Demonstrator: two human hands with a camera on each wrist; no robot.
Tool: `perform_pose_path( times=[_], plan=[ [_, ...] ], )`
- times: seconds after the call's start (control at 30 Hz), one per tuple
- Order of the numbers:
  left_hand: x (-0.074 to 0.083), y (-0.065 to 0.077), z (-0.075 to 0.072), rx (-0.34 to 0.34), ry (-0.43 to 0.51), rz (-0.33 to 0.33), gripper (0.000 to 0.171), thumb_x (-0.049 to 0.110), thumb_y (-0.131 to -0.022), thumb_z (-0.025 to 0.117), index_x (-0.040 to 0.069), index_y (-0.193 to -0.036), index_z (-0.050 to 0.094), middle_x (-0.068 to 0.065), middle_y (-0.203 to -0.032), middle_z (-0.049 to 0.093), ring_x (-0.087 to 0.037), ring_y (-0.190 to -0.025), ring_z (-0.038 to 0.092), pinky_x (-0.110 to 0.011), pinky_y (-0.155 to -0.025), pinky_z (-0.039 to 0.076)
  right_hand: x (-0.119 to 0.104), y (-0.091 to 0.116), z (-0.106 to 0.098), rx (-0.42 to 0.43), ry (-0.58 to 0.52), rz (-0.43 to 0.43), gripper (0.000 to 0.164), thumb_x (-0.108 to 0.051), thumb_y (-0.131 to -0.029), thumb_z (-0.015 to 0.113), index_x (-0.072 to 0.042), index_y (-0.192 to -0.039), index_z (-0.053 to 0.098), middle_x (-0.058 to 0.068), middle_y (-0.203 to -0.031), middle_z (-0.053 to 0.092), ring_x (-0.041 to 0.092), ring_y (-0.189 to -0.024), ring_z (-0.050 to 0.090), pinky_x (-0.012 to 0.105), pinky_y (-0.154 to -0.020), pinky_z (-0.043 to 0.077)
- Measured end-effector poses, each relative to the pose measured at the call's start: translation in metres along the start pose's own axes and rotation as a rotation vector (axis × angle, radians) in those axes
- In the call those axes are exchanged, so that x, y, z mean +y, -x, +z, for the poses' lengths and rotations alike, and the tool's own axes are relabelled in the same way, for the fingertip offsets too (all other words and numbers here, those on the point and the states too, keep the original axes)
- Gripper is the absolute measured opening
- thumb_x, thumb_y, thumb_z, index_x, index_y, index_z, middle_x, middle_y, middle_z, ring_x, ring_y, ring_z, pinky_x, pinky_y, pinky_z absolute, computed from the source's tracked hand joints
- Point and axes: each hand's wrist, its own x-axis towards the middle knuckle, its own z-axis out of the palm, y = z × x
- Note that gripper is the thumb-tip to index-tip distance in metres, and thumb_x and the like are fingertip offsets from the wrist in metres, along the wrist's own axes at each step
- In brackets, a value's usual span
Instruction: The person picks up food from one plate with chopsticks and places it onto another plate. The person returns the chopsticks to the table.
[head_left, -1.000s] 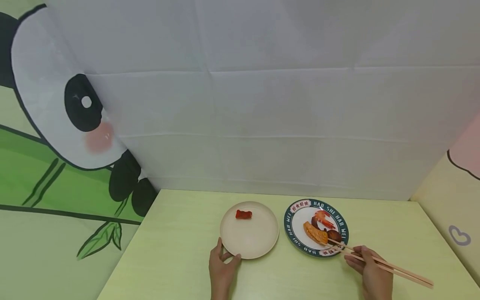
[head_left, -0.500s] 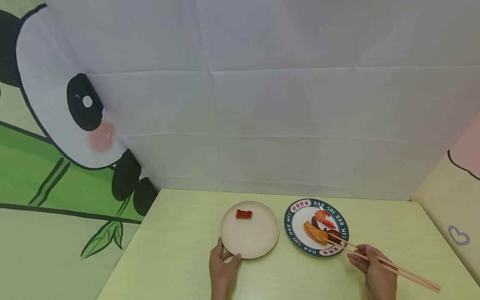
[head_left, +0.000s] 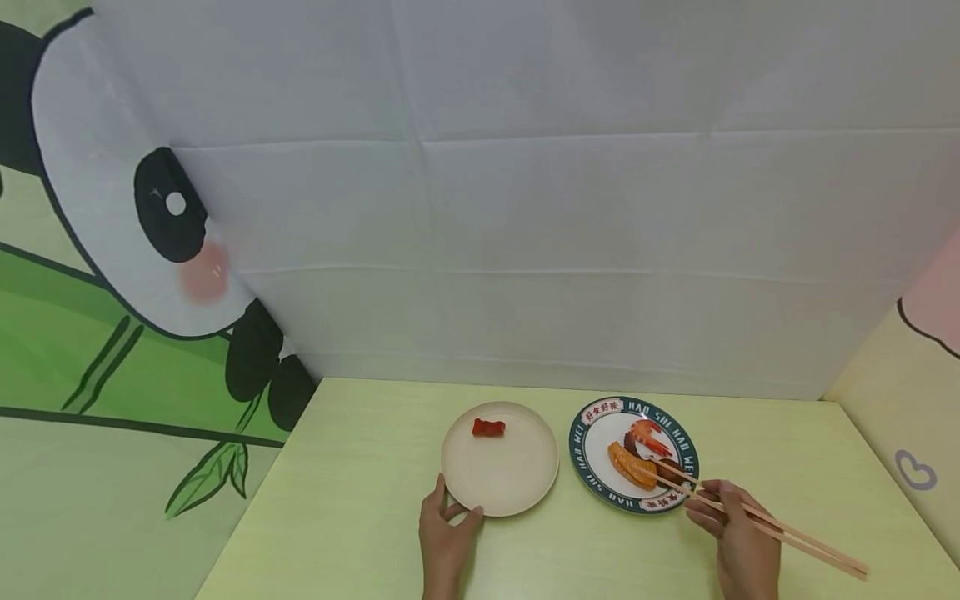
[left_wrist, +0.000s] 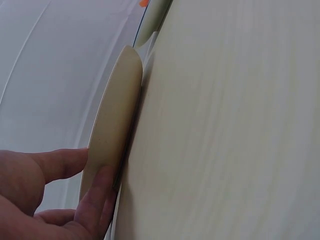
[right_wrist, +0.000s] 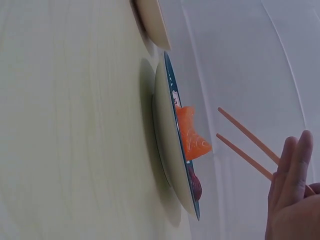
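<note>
My left hand [head_left: 448,533] touches the near left rim of a plain beige plate [head_left: 517,483] with thumb and fingers spread. In the left wrist view, the fingers [left_wrist: 95,200] press against the plate's outer wall. A small dark red food piece lies on it [head_left: 489,427]. My right hand [head_left: 742,533] holds a pair of wooden chopsticks [head_left: 813,546]. Their tips are parted over the patterned plate [head_left: 581,458]; the right wrist view shows them above the food, apart from it. That plate bears an orange-brown piece [head_left: 630,465], a shrimp [head_left: 649,435] and dark brown pieces [head_left: 670,472].
Both plates stand side by side on a pale yellow-green table [head_left: 345,500]. Behind rises a white creased sheet [head_left: 525,208]. A panda picture [head_left: 112,208] covers the left wall; a cream wall [head_left: 907,400] bounds the right.
The right hand and chopsticks shifted slightly right, then back left. The chopstick tips have spread wider over the food. My left hand and both plates stay in place.
</note>
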Motion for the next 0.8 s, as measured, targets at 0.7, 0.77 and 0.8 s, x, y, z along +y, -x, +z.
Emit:
perform_pose_path(
  times=[0.7, 0.77, 0.8],
  plan=[
    [-0.002, 0.0, 0.0, 0.004, 0.0, -0.003, 0.083, 0.002, -0.069, 0.077, -0.001, -0.14, 0.035, -0.018, -0.13, 0.043, -0.025, -0.093, 0.059, -0.039, -0.08, 0.047, 0.005, 0.006, 0.021, -0.094, 0.055, -0.019, 0.053, -0.04, -0.093, 0.043, 0.003, -0.122, 0.053, 0.001, -0.093, 0.069, 0.023, -0.079, 0.068, 0.033, -0.069, 0.053],
    [-0.002, -0.001, 0.0, 0.002, 0.003, -0.007, 0.083, 0.002, -0.069, 0.077, -0.001, -0.14, 0.035, -0.018, -0.13, 0.043, -0.025, -0.093, 0.059, -0.04, -0.082, 0.046, 0.006, 0.005, 0.023, -0.106, 0.046, -0.033, 0.053, -0.039, -0.093, 0.043, 0.004, -0.123, 0.052, 0.002, -0.097, 0.069, 0.024, -0.08, 0.068, 0.032, -0.069, 0.053],
    [-0.001, -0.001, 0.0, 0.002, 0.004, -0.012, 0.083, 0.002, -0.069, 0.077, -0.001, -0.141, 0.035, -0.017, -0.131, 0.042, -0.024, -0.093, 0.059, -0.04, -0.083, 0.045, 0.006, 0.005, 0.024, -0.112, 0.044, -0.037, 0.054, -0.039, -0.092, 0.044, 0.004, -0.124, 0.052, 0.002, -0.098, 0.069, 0.024, -0.081, 0.068, 0.032, -0.069, 0.053]
  ],
)
